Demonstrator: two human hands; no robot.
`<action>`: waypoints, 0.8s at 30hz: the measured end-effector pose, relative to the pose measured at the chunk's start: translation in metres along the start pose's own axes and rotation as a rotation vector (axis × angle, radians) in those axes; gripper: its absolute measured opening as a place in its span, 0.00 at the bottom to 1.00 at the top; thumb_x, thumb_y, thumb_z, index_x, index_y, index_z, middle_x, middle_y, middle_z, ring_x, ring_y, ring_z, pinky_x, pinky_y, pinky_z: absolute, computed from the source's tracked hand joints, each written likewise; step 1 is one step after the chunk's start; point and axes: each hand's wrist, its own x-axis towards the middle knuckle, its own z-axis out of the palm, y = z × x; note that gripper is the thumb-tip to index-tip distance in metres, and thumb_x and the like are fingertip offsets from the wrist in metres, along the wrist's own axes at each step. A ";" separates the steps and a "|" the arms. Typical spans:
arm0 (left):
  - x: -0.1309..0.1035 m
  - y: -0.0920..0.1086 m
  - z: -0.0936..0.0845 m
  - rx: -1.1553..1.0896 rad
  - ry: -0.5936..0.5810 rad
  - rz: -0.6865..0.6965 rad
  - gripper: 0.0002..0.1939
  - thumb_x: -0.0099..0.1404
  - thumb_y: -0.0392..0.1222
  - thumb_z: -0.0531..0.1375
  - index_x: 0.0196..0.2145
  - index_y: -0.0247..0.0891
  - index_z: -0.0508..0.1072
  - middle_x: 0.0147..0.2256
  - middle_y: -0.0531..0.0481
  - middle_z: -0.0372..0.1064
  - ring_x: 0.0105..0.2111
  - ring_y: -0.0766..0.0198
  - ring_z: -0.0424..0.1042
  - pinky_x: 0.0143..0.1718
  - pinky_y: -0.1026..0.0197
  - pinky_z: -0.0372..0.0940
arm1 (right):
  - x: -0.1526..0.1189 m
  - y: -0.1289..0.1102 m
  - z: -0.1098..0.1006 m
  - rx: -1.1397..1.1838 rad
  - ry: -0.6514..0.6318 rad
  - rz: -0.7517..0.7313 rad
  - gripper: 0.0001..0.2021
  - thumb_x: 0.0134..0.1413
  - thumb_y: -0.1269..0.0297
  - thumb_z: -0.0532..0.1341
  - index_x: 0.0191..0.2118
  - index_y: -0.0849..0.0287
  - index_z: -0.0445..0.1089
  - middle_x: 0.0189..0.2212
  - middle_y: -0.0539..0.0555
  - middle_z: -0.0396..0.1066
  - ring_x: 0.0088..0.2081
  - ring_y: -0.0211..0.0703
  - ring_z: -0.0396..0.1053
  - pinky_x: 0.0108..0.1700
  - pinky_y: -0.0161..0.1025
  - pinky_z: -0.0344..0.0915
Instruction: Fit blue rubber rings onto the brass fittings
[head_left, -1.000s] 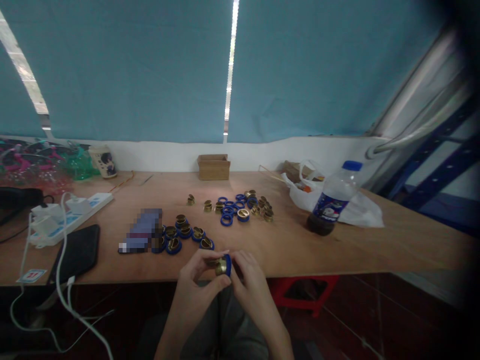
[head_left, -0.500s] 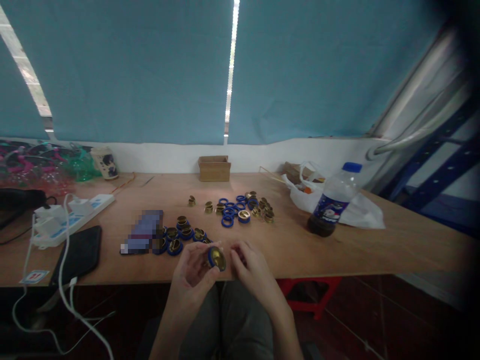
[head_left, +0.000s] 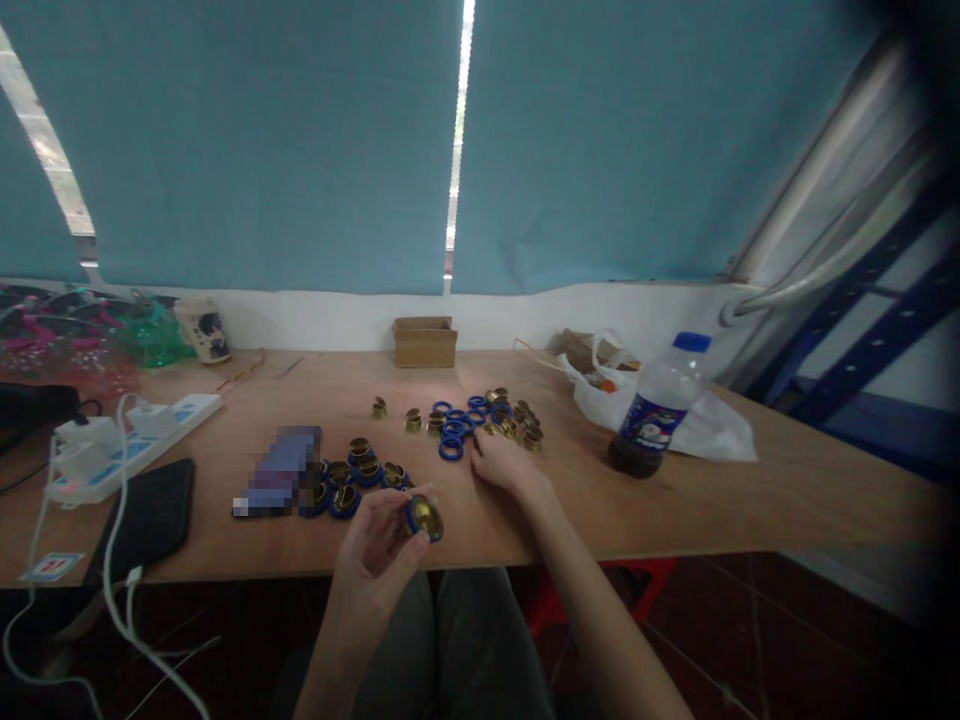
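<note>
Left hand pinched gold cap at counter's near edge; right hand lay beside rings, hold unclear; curtain hung behind.

L hand pinched, nr body; R hand outstretched fwd.

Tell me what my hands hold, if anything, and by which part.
Your left hand holds a round, golden metal piece with a blue rim, by its edge. Whether your right hand holds anything cannot be told; its fingertips are hidden.
</note>
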 end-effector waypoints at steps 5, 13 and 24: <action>0.001 0.000 -0.001 -0.008 0.008 0.008 0.14 0.57 0.39 0.69 0.40 0.39 0.71 0.49 0.41 0.77 0.50 0.54 0.75 0.49 0.57 0.67 | 0.001 0.008 -0.001 -0.003 0.021 -0.047 0.14 0.64 0.61 0.60 0.53 0.60 0.67 0.50 0.57 0.70 0.46 0.47 0.72 0.46 0.50 0.71; 0.002 -0.003 0.001 -0.016 -0.017 0.022 0.13 0.58 0.40 0.68 0.39 0.40 0.71 0.49 0.41 0.77 0.50 0.52 0.75 0.51 0.54 0.67 | -0.008 0.008 -0.005 0.031 0.020 -0.109 0.15 0.64 0.61 0.60 0.54 0.60 0.67 0.51 0.58 0.69 0.47 0.48 0.71 0.47 0.50 0.71; 0.004 -0.004 -0.001 -0.006 -0.038 0.030 0.12 0.58 0.40 0.68 0.38 0.39 0.71 0.48 0.41 0.77 0.49 0.53 0.75 0.49 0.56 0.68 | -0.032 0.003 -0.010 0.058 0.032 -0.116 0.12 0.66 0.62 0.57 0.49 0.60 0.71 0.46 0.58 0.75 0.45 0.48 0.73 0.47 0.47 0.67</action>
